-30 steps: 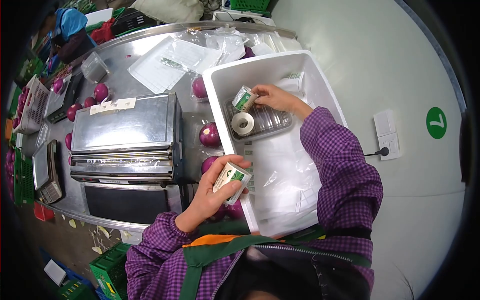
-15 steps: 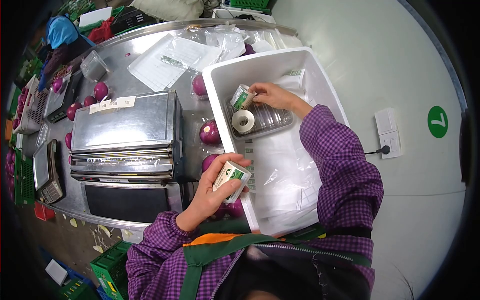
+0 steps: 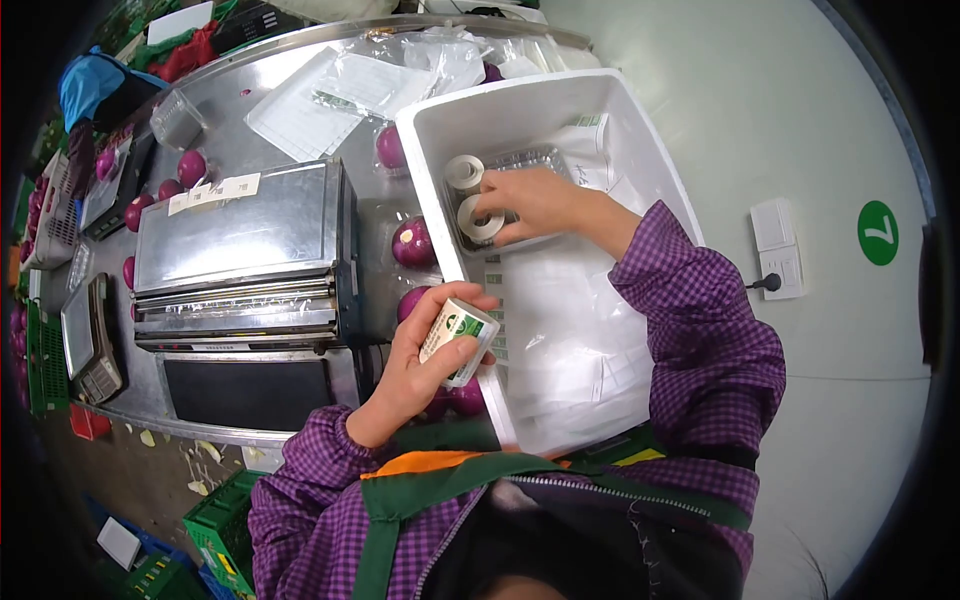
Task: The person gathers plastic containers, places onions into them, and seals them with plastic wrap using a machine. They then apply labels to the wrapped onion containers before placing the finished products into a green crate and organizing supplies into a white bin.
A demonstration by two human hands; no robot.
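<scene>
Head view, from where I stand. The left hand (image 3: 422, 352) is closed round a printed label roll (image 3: 456, 332), thumb against its near face and fingers along the far side. The roll is tilted at the left rim of the white foam box (image 3: 430, 195); this grip probably keeps it secure while leaving the interior clear for the other arm.

The right hand (image 3: 545, 202) is inside the box, fingers curled down and touching the near roll (image 3: 470, 230); whether they pinch it, I cannot tell. A far roll (image 3: 464, 166) sits just beside it. Both are at the left of a clear plastic tray (image 3: 543, 157), whose walls presumably stop them rolling about. A wrapped onion (image 3: 412, 243) lies between the box and the metal machine (image 3: 245, 225).
</scene>
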